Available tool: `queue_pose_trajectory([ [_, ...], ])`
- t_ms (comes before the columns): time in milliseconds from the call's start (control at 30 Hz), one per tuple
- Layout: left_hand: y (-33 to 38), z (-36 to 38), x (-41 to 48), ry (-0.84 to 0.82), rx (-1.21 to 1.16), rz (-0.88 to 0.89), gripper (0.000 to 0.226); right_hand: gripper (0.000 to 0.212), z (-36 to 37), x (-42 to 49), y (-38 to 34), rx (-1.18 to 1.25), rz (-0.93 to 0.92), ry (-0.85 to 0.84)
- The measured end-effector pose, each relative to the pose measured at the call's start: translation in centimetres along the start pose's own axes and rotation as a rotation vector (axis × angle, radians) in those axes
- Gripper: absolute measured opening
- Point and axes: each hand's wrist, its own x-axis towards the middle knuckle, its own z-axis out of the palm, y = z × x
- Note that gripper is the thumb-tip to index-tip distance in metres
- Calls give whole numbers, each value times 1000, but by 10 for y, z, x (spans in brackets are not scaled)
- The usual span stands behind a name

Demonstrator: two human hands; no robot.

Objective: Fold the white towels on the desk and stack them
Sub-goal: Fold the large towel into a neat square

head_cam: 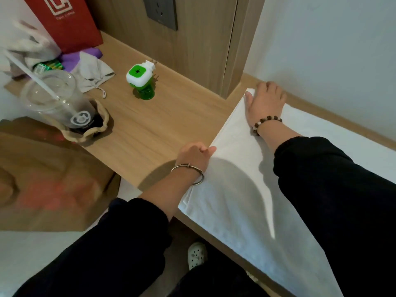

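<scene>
A white towel (pixel 240 181) lies spread flat along the right part of the wooden desk (pixel 154 129), reaching from the far wall to the near edge. My left hand (pixel 196 154) pinches the towel's left edge near its middle, thumb on top. My right hand (pixel 264 101) lies flat on the towel's far left corner, fingers reaching the far edge. Both arms wear black sleeves. Only one towel is visible.
A green and white plug-in device (pixel 140 79) stands mid-desk. At left are a clear plastic cup (pixel 57 101) with a straw, a grey cloth (pixel 93 71), a red paper bag (pixel 64 22) and a brown paper bag (pixel 49 179). A wooden panel (pixel 235 61) rises behind the towel's corner.
</scene>
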Motion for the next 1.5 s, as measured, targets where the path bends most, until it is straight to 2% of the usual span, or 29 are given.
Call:
queue_pose_trajectory([
  [100, -12, -6, -19, -96, 81, 16, 48, 46, -21, -63, 10, 161, -9, 36],
  [167, -23, -7, -33, -160, 107, 54, 50, 47, -30, -114, 21, 218, 35, -8],
  [267, -31, -6, -41, -131, 151, 65, 36, 53, -24, -170, 39, 92, 70, -198],
  [367, -32, -13, -39, -133, 124, 22, 41, 54, -17, -180, 49, 45, 54, -234],
  [500, -39, -18, -42, -93, 291, 133, 40, 55, -17, -176, 49, 12, 41, -286],
  [600, -37, -14, -45, -79, 360, 132, 32, 57, -25, -180, 53, 18, 21, -315],
  [700, -35, -11, -45, -56, 459, 131, 32, 59, -34, -203, 61, -26, 79, -323],
  [833, -26, 2, -53, 137, 718, 152, 25, 59, -37, -230, 70, -58, 120, -403],
  [900, -10, 19, -53, 274, 782, 332, 53, 56, -41, -224, 68, 74, 105, -377],
  [933, 1, 29, -53, 293, 771, 446, 64, 55, -43, -220, 68, 159, 95, -337],
  [1000, 16, 54, -55, 144, 802, 650, 64, 54, -42, -218, 74, 209, 68, -292],
  [1067, 13, 75, -59, -47, 862, 778, 59, 56, -37, -226, 86, 66, 22, -345],
  [1100, 5, 78, -59, -83, 861, 791, 58, 57, -33, -231, 94, -4, -2, -370],
  [1200, -9, 64, -47, -51, 781, 744, 58, 60, -32, -241, 121, -73, 34, -376],
  [1367, -16, 44, -34, 36, 876, 530, 59, 60, -38, -254, 146, -101, 381, -340],
  [1433, -2, 49, -35, 74, 912, 462, 60, 60, -40, -250, 139, -109, 418, -376],
  [1500, 17, 61, -39, 63, 883, 547, 61, 60, -40, -247, 127, -87, 345, -380],
])
